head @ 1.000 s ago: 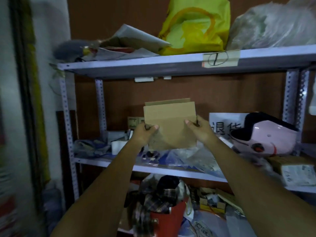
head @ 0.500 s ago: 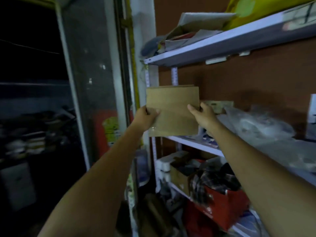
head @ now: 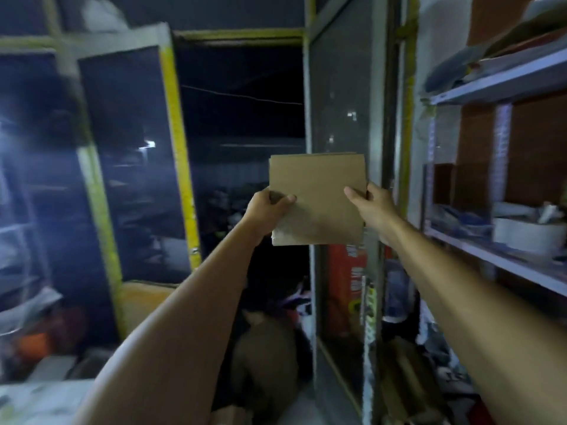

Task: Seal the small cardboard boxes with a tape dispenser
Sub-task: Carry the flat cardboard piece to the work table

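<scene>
**Item:** cardboard box [head: 317, 197], plain brown and folded flat. I hold it in the air at the centre of the frame, in front of a grey-framed glass panel [head: 340, 102]. Its broad face is turned towards me. The top edge runs nearly level and the side edges stand upright. The face is close to square, so I cannot tell which way its long axis runs. A second layer of card shows along the top edge.

**Left hand** [head: 265, 210]: I grip the box's left edge at about mid-height, with my thumb laid across the front face and my fingers hidden behind it. My bare forearm reaches up from the lower left of the frame.

**Right hand** [head: 372, 207]: I grip the right edge at the same height, thumb on the front and fingers wrapped behind. This arm stretches in from the lower right.

**Room:** dim and blurred.
- A yellow door frame [head: 176, 142] stands left of centre, with darkness beyond it.
- A metal shelf unit [head: 503, 84] stands against a brown wall at the right of the frame. Papers lie on its upper shelf, and a white round container [head: 527, 237] sits on the lower one.
- A red-orange package [head: 346, 280] stands below the box, behind the panel.
- A brown sack [head: 264, 357] lies among clutter at bottom centre.
</scene>
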Tool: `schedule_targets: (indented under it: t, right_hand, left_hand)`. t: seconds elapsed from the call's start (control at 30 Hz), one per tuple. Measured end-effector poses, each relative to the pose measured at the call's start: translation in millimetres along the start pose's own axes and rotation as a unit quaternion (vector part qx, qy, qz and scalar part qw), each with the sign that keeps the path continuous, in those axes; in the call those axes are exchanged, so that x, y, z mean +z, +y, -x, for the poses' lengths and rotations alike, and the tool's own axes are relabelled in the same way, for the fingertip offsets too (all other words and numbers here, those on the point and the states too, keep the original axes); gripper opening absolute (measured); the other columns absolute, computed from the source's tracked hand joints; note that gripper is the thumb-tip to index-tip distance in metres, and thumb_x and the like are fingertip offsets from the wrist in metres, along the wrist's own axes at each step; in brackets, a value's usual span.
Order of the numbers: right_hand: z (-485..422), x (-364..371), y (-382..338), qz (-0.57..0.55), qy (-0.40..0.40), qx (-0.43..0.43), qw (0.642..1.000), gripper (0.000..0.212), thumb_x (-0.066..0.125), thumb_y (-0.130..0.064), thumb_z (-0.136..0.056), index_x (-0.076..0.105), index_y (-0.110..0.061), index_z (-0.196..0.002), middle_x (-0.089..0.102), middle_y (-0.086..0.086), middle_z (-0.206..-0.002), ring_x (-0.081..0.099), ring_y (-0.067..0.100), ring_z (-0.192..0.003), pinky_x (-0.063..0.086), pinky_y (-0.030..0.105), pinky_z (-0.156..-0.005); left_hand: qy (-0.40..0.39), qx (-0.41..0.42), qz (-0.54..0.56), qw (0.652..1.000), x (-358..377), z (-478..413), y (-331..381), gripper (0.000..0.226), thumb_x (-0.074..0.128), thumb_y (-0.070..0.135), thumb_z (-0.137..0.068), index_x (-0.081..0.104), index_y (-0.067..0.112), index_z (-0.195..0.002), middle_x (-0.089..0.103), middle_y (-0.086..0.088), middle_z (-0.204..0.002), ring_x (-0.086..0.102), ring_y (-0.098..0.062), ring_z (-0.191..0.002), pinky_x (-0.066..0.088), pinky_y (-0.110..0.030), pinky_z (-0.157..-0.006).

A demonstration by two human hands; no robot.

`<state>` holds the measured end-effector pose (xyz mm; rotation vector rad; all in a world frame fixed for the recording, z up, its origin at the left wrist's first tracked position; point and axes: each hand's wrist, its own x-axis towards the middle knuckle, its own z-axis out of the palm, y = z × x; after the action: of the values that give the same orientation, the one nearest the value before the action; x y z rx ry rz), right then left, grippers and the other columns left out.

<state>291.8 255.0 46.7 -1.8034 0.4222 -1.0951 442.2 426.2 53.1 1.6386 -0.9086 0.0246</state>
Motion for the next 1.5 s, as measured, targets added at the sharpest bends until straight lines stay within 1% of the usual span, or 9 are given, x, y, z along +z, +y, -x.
schedule_targets:
  t: [0.4,0.53,0.67,0.83,0.93,1.03,1.27,1.43,1.5]
  right_hand:
    - [120,340,-115,-0.083,-0.238,-0.028,0.967,0.047,0.059,-0.040,-0.097,0.054,-0.015,-0.137,0.058,-0.002,-0.118,0.057,0.020,-0.113,0.042,0.030,-0.085]
    - [190,450,-168,-0.110,-0.296,-0.036,0.948,0.061,0.059,-0.049,-0.095,0.048,-0.012,-0.141,0.054,0.002,-0.136,0.053,0.024,-0.124,0.046,0.037,-0.098]
    - [263,542,-219,-0.145,-0.338,-0.055,0.928,0.059,0.060,-0.045,-0.096,0.046,-0.015,-0.145,0.056,-0.005,-0.129,0.056,0.015,-0.113,0.044,0.027,-0.086]
    - [348,635,-269,-0.180,-0.410,-0.065,0.892,0.051,0.065,-0.046,-0.091,0.060,-0.014,-0.129,0.067,0.000,-0.115,0.064,0.018,-0.100,0.054,0.034,-0.088]
    - [396,678,-295,-0.208,-0.466,-0.050,0.858,0.036,0.069,-0.039,-0.088,0.062,-0.018,-0.117,0.067,0.001,-0.111,0.063,0.020,-0.097,0.052,0.041,-0.095]
    - [430,723,-314,-0.260,-0.493,-0.043,0.829,0.006,0.073,-0.032,-0.084,0.071,-0.031,-0.089,0.073,-0.005,-0.095,0.068,0.023,-0.091,0.054,0.044,-0.089]
    - [485,809,-345,-0.293,-0.568,-0.078,0.765,0.015,0.067,-0.032,-0.090,0.068,-0.039,-0.103,0.073,-0.007,-0.106,0.070,0.017,-0.094,0.059,0.040,-0.083]
    - [495,877,-358,-0.299,-0.592,-0.095,0.742,0.009,0.063,-0.045,-0.089,0.068,-0.050,-0.093,0.073,-0.011,-0.104,0.071,0.017,-0.093,0.059,0.045,-0.085]
    - [496,901,-366,-0.301,-0.602,-0.095,0.734,0.012,0.064,-0.043,-0.089,0.069,-0.046,-0.100,0.073,-0.008,-0.105,0.071,0.019,-0.095,0.058,0.047,-0.087]
  left_hand:
    - [0.192,-0.090,-0.105,0.972,-352,149,-62,0.017,0.063,0.019,-0.095,0.067,0.010,-0.109,0.064,0.004,-0.084,0.062,-0.017,-0.081,0.054,-0.037,-0.084]
    - [0.265,-0.089,-0.120,0.952,-465,224,-60,0.045,0.074,0.032,-0.076,0.069,0.000,-0.107,0.066,-0.011,-0.085,0.057,-0.023,-0.075,0.045,-0.036,-0.081]
    - [0.326,-0.111,-0.177,0.922,-568,294,-62,0.027,0.066,0.008,-0.092,0.067,-0.010,-0.112,0.069,-0.004,-0.077,0.061,-0.008,-0.070,0.047,-0.033,-0.082]
    - [0.383,-0.150,-0.166,0.896,-656,392,-54,0.044,0.076,0.039,-0.049,0.071,0.009,-0.081,0.067,0.006,-0.067,0.058,-0.015,-0.068,0.048,-0.031,-0.067]
    - [0.406,-0.196,-0.223,0.864,-704,438,-56,0.010,0.075,0.021,-0.077,0.066,0.023,-0.074,0.067,0.007,-0.069,0.061,-0.008,-0.066,0.057,-0.035,-0.073]
    - [0.436,-0.223,-0.256,0.833,-739,468,-54,0.017,0.062,0.009,-0.094,0.066,0.008,-0.110,0.060,-0.005,-0.095,0.056,-0.017,-0.089,0.052,-0.035,-0.086]
    - [0.511,-0.240,-0.275,0.778,-810,517,-73,0.040,0.073,0.053,-0.065,0.077,0.023,-0.091,0.076,0.001,-0.084,0.069,-0.019,-0.079,0.058,-0.045,-0.081]
    - [0.554,-0.208,-0.253,0.766,-840,512,-89,0.020,0.076,0.021,-0.085,0.068,0.006,-0.096,0.067,0.007,-0.071,0.064,-0.014,-0.068,0.051,-0.036,-0.069]
    - [0.568,-0.210,-0.252,0.755,-858,510,-98,0.026,0.078,0.034,-0.076,0.070,0.016,-0.093,0.070,0.000,-0.082,0.066,-0.024,-0.083,0.055,-0.044,-0.079]
